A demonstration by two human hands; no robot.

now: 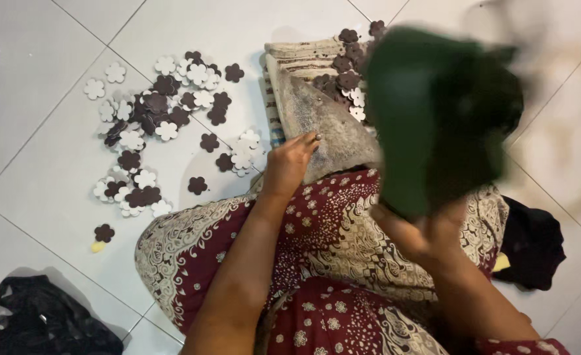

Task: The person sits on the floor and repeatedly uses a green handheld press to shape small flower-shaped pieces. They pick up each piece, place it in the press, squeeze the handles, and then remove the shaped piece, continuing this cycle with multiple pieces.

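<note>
The head camera looks down on a person seated on a white tiled floor, legs covered by a dark red and cream patterned skirt.

One dark green cloth, blurred, is raised in the right hand, whose fingers are clenched around its lower edge. The left hand rests with fingers loosely laid flat on the edge of one grey worn cushion, holding nothing. The cushion sits against the knee, on top of one striped folded fabric.

Flower-shaped cutouts, brown and white, lie scattered on the floor to the left: several dozen, too overlapped to count exactly. About ten more lie on the cushion's top near the cloth. One brown flower lies alone beside one small yellow scrap.

Two black bundles rest on the tiles: one black bag at the lower left, one black cloth by the right knee.
</note>
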